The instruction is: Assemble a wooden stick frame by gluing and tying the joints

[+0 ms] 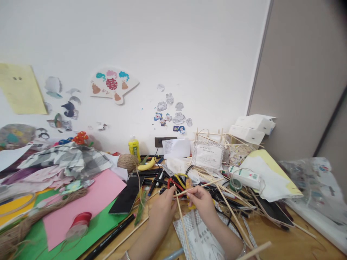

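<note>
My left hand (162,207) and my right hand (202,204) meet over the middle of a cluttered wooden table (284,242). Both are closed in a pinch on thin bamboo sticks (181,213) that cross between them. One stick runs down toward me, another points right and slightly up. Under my right wrist lies a mesh-edged printed sheet (200,238). More loose sticks (233,213) fan out to the right of my hands.
Pink paper (89,202) on green paper lies left, with a red spool (80,222), twine (32,220) and folded cloth. Behind my hands are pens, pliers, a twine ball (127,161), a yellow glue bottle (134,147), a stick frame (211,139) and white boxes (252,128).
</note>
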Action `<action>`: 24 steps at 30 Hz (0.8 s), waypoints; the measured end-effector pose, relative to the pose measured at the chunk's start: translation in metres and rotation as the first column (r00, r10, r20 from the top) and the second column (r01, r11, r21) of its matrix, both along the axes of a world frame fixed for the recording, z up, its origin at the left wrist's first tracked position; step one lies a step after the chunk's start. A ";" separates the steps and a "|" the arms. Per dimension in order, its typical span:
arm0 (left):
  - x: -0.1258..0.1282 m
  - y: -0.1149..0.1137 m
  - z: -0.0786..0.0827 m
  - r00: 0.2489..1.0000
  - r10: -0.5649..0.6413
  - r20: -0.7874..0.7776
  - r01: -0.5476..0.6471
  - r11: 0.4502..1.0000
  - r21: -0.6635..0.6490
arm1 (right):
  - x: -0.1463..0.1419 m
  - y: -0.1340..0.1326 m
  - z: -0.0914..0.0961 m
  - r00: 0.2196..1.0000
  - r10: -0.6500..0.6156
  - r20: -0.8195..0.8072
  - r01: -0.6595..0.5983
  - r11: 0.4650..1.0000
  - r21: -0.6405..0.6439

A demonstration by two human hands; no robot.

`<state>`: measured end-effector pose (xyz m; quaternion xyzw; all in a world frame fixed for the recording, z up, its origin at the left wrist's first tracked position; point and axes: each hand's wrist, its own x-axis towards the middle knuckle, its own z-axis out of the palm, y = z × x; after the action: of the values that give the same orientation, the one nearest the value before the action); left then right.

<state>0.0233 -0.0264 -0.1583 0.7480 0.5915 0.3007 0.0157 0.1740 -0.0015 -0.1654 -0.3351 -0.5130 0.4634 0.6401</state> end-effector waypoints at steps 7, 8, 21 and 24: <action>-0.002 -0.001 -0.001 0.998 -0.036 -0.045 0.039 0.998 0.056 | 0.001 0.000 -0.002 1.000 0.008 0.008 -0.008 1.000 -0.004; -0.002 -0.002 0.000 0.998 -0.042 -0.047 0.045 0.997 0.067 | 0.001 0.001 -0.003 1.000 0.009 0.012 -0.009 1.000 -0.005; 0.000 -0.001 -0.002 0.992 -0.096 -0.079 0.106 0.986 0.128 | 0.001 0.006 -0.008 0.999 -0.032 0.043 0.033 0.999 -0.019; 0.001 -0.003 -0.001 0.991 -0.103 -0.082 0.112 0.987 0.116 | 0.002 0.006 -0.010 0.998 -0.037 0.052 0.038 0.999 -0.008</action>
<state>0.0244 -0.0294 -0.1593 0.7892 0.5312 0.3060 -0.0356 0.1758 0.0047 -0.1754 -0.3594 -0.5211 0.4446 0.6338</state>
